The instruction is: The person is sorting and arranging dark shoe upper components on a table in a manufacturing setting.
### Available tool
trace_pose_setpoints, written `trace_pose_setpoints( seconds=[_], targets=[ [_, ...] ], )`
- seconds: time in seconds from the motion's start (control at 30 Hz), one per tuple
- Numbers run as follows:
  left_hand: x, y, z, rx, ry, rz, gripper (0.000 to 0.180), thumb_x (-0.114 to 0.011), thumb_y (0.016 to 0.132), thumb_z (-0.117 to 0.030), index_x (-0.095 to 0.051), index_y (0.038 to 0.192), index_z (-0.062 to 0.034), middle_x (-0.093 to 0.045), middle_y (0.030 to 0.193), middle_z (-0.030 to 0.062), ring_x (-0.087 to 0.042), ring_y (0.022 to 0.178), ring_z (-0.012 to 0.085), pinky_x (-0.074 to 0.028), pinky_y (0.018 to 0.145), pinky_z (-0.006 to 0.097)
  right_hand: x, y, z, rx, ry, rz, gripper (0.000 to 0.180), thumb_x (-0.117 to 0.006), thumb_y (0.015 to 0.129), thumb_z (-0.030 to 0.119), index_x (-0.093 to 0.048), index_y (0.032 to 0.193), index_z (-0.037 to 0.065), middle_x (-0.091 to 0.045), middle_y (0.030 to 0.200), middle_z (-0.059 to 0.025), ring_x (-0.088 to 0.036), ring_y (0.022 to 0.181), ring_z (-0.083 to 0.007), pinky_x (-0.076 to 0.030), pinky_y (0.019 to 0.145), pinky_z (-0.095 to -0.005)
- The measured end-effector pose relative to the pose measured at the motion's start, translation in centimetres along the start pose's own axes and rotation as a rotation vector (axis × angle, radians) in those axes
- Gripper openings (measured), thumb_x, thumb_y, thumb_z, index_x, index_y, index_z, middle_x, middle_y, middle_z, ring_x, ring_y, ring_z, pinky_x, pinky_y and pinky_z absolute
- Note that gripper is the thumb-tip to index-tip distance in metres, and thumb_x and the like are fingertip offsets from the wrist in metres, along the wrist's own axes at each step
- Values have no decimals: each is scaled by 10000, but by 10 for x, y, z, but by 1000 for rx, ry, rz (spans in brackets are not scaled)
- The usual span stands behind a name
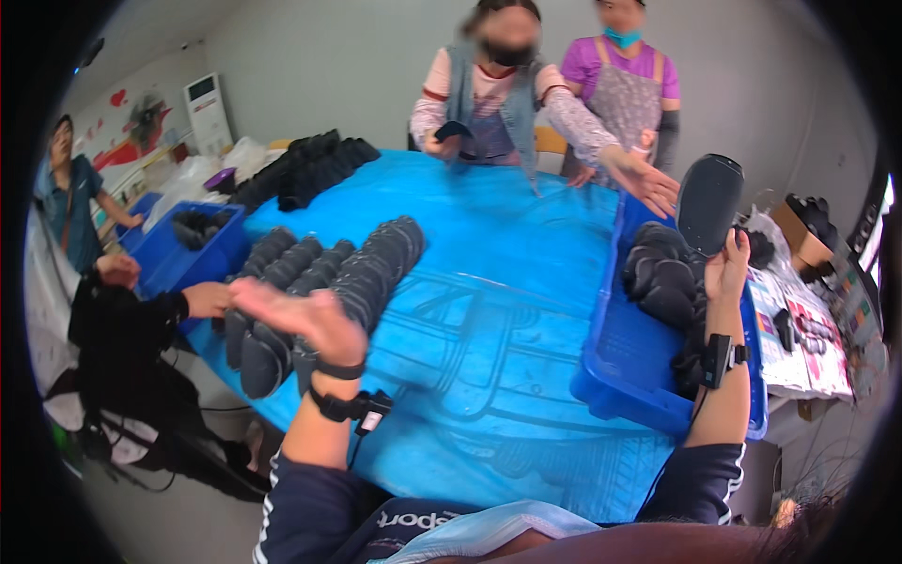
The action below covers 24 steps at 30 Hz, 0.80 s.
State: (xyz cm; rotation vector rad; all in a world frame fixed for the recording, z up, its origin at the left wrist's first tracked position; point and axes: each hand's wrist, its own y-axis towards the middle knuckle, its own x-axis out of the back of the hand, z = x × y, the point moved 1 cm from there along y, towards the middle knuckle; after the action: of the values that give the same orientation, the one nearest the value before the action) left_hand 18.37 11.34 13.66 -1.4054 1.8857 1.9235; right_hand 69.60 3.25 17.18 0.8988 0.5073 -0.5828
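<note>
My right hand (725,268), raised over the right-hand bin, grips the lower end of a black, sole-shaped piece (710,204) that stands upright. My left hand (310,320) is held flat, fingers stretched out and slightly blurred, with nothing in it. Below it and beside it, rows of overlapping dark sole-shaped pieces (376,268) lie on the blue table cover (479,320). More dark pieces (662,282) are heaped in the blue bin (611,376) under my right hand.
Across the table a person (498,89) stretches a hand (648,183) toward the raised piece; another person (625,94) stands alongside. At left, a black-sleeved person's hand (207,299) comes close to my left fingers. Another blue bin (202,249) and a black pile (310,164) lie beyond.
</note>
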Motion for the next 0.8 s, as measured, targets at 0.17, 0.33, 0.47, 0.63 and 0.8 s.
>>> trace_pose_setpoints(
  seconds=[0.17,0.33,0.47,0.63,0.8],
  targets=[
    [14,-17,-19,-535,247,647,753,-469,780,-272,-31,1347,-40,-4,1390,226,40,1286,388,23,998,552,-14,-14,-33,-73,-48,-36,355,-518,822,18,-309,1101,89,-525,938,-105,-540,870,-170,-461,788,-306],
    [3,-29,-9,-586,537,762,513,-501,749,-264,-408,1240,-144,-240,1359,149,-62,1275,407,-11,983,584,-2,-11,-43,-68,-23,-6,405,-523,811,-5,-285,1125,86,-536,950,-107,-525,893,-159,-417,855,-293],
    [-33,-21,27,-255,712,1069,550,-546,769,-295,-367,1263,-135,-247,1354,149,-143,1263,373,-56,988,545,-31,-15,-52,-133,-71,-31,472,-538,806,17,-238,1162,95,-509,984,-123,-506,924,-182,-392,859,-300],
    [-88,-60,55,168,446,1458,707,-607,729,-350,-274,1307,-117,-246,1349,175,-174,1269,330,-92,985,543,-71,-6,-63,-188,-85,-83,455,-545,800,22,-249,1117,159,-494,949,-86,-517,852,-159,-453,734,-362],
    [-100,-93,40,138,244,1059,748,-611,703,-270,-221,1320,-105,-164,1359,236,-147,1259,398,-91,982,556,-75,-9,-82,-222,-169,-105,504,-497,794,-13,-181,1160,130,-462,970,-107,-533,853,-235,-448,812,-454]
  ],
)
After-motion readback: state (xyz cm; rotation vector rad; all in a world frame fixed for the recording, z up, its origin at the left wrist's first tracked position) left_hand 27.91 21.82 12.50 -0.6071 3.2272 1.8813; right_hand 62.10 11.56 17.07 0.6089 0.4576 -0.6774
